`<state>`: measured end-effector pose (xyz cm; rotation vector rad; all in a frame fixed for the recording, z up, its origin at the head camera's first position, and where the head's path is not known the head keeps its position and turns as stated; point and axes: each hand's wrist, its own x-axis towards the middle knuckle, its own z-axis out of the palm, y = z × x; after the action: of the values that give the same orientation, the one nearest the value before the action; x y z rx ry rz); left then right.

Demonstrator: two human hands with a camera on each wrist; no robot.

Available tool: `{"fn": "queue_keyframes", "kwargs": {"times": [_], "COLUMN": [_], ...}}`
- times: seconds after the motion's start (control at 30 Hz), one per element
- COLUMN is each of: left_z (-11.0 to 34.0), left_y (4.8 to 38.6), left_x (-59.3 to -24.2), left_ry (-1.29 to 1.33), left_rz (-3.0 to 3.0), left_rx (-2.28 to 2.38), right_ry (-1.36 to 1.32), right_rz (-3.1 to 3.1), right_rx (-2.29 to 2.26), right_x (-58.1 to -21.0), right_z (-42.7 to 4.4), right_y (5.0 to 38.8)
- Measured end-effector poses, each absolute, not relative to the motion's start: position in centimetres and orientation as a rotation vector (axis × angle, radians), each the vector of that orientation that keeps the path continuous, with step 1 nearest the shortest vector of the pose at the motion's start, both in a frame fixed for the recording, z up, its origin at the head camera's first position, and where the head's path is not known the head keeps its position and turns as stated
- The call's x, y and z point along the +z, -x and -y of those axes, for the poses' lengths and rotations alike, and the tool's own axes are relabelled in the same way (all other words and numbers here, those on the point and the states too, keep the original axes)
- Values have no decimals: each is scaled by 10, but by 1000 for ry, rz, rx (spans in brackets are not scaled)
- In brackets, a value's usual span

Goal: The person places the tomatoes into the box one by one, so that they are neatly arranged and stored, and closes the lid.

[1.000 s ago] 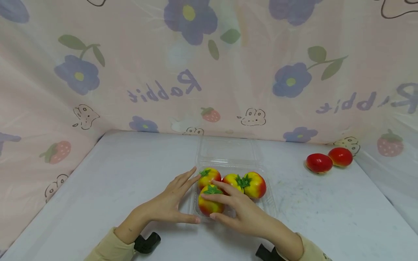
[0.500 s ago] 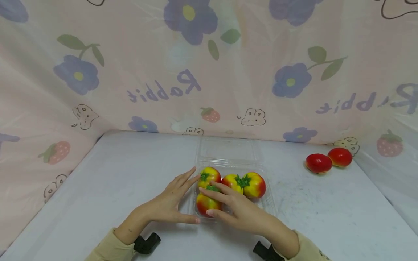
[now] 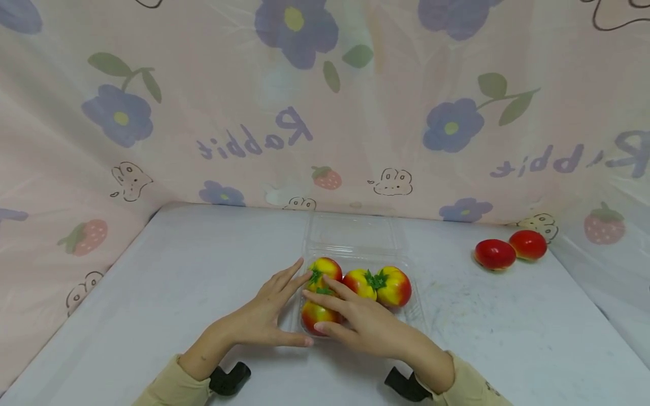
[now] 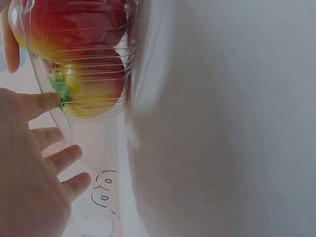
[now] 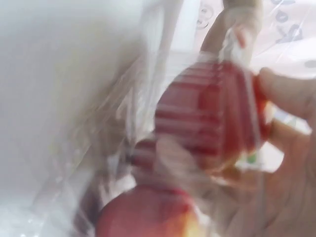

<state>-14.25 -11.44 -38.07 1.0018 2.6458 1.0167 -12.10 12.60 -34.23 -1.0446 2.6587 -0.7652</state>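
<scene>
A clear plastic clamshell box (image 3: pixel 417 310) lies with its lid (image 3: pixel 355 232) folded back. It holds several red-and-yellow, tomato-like fruits with green leafy tops. My right hand (image 3: pixel 373 324) grips the near-left fruit (image 3: pixel 316 317) between thumb and fingers; the hand covers part of it. My left hand (image 3: pixel 264 313) rests at the box's left side, fingers spread, index fingertip by the far-left fruit (image 3: pixel 329 268). The left thumb stretches along the near edge. Two more fruits (image 3: pixel 393 286) sit side by side at the box's right. The right wrist view is blurred.
Two shiny red oval fruits (image 3: pixel 495 254) lie at the table's far right. A patterned curtain (image 3: pixel 355 113) stands behind the white table (image 3: pixel 203 248). Black wrist mounts (image 3: pixel 230 379) sit under both wrists.
My right hand has shifted slightly left and the near-left fruit with it; its leafy top is now mostly behind the fingers. The left hand stays nearly still.
</scene>
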Motion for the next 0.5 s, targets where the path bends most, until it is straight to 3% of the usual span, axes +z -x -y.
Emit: {"fn": "queue_keyframes", "kwargs": {"times": [0.5], "left_z": [114], "left_y": [143], "left_x": [-382], "left_ry": [-998], "left_rz": [-2656], "left_rx": [1008], "right_ry": [1224], "right_rz": [-2791], "right_rx": [-829], "right_x": [-354], "right_z": [-129], "right_y": [118]}}
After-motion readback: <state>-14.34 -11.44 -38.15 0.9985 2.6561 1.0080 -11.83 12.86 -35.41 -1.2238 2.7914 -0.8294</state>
